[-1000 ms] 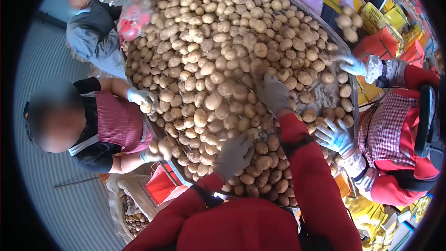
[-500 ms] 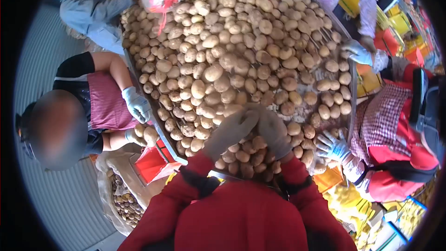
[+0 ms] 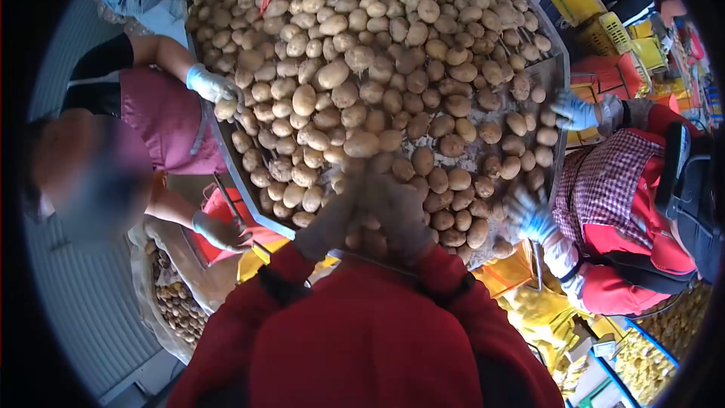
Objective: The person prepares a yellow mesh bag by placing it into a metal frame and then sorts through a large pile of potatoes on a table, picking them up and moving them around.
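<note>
Drawn back to near table edge (image 3: 249,195) since earlier; left hand (image 3: 326,225), right hand (image 3: 399,215) cupped together, dragging potatoes (image 3: 370,240) close; grip blurred, cannot tell.

Item before me: one long metal sorting table (image 3: 557,79) with raised grey rims, running away from my position. I log its load as a dense heap of tan, dusty, rounded potatoes (image 3: 362,68), piled several deep along the left and centre. Toward the right rim the layer thins to single potatoes, with patches of bare grey surface showing between them.
</note>
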